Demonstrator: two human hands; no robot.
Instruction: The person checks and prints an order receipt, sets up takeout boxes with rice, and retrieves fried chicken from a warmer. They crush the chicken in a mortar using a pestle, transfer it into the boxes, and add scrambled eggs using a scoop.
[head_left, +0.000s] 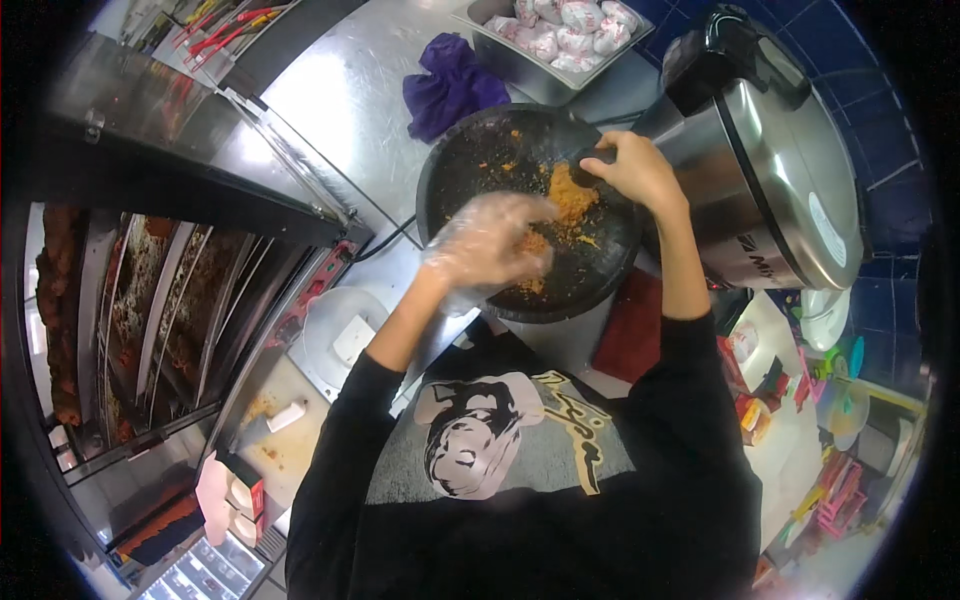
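Observation:
A wide dark stone mortar (480, 142) stands on the steel counter in front of me. Crumbly orange paste (571, 196) is heaped towards its right side, with bits scattered over the bowl. My right hand (637, 169) grips a dark pestle (595, 159) at the mortar's right rim, just above the paste. My left hand (491, 236), in a clear plastic glove, is over the left part of the bowl with curved fingers, blurred. Orange crumbs (534, 244) show between its thumb and fingers; whether they are held or lie in the bowl is unclear.
A purple cloth (454, 86) lies behind the mortar, beside a steel pan (536, 82) of wrapped white parcels (574, 34). To the right stands a large steel rice cooker (757, 187). A glass-fronted warming cabinet (172, 315) is at the left. A dark red board (632, 330) lies nearer me.

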